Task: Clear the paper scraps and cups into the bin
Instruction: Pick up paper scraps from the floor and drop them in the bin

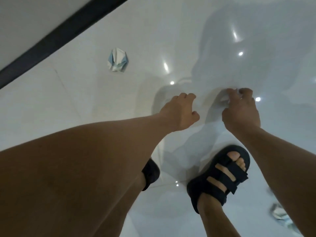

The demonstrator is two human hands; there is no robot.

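On the floor (85, 103), a paper scrap (224, 99) is pinched in the right hand (241, 112) fingertips; so slight a hold could drop it. The left hand (179, 113) hangs loosely curled, empty. A paper ball (117, 59) near the floor's far edge might be missed.

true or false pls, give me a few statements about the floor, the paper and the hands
1. A crumpled white-and-blue paper ball lies on the floor. True.
2. The right hand rests flat, holding nothing. False: its fingers pinch a white scrap.
3. The person wears white trainers. False: black sandals.
4. More crumpled paper lies beside the right forearm. True.
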